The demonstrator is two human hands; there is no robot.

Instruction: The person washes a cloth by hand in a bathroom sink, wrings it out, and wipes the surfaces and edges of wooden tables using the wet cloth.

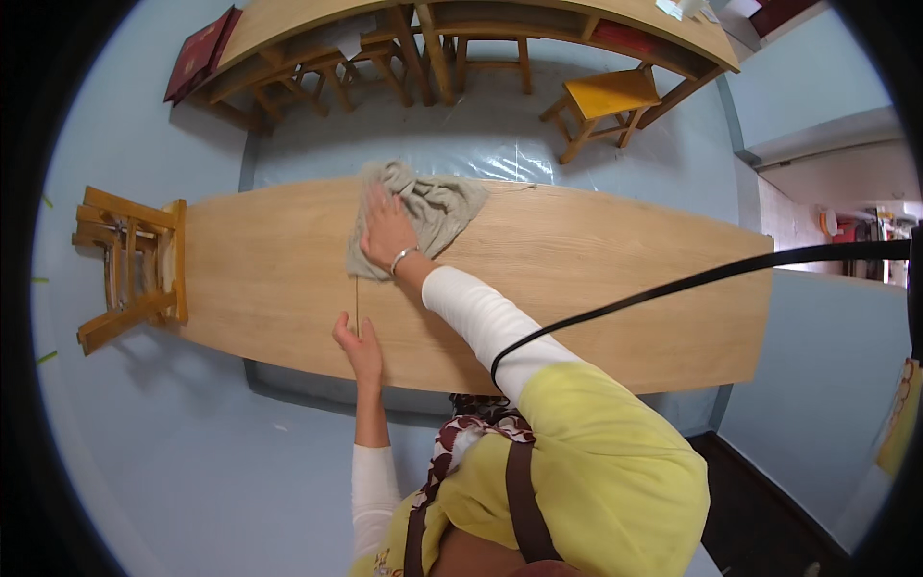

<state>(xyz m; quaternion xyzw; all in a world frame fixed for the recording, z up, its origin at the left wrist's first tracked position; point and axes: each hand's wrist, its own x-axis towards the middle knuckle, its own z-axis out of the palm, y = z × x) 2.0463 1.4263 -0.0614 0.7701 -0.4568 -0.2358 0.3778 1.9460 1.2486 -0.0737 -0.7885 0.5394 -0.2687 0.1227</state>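
Note:
A grey-green cloth [447, 209] lies crumpled near the far edge of a long wooden table [591, 274]. My right hand [389, 227], with a silver bangle at the wrist, presses flat on the cloth's left part, its fingers stretched away from me. Over the near side of the table is my left hand [360, 346], empty, thumb and fingers apart, beside a seam between two tabletop sections. Whether it touches the tabletop is hard to tell. The seam runs up to the lower edge of the cloth.
An upturned wooden stool [177, 260] rests at the table's left end. Beyond stands another long table [497, 16] with stools beneath and a yellow-topped stool [609, 94] in front. Dark red folders [202, 54] are at its left end. A black strap [649, 291] crosses the view.

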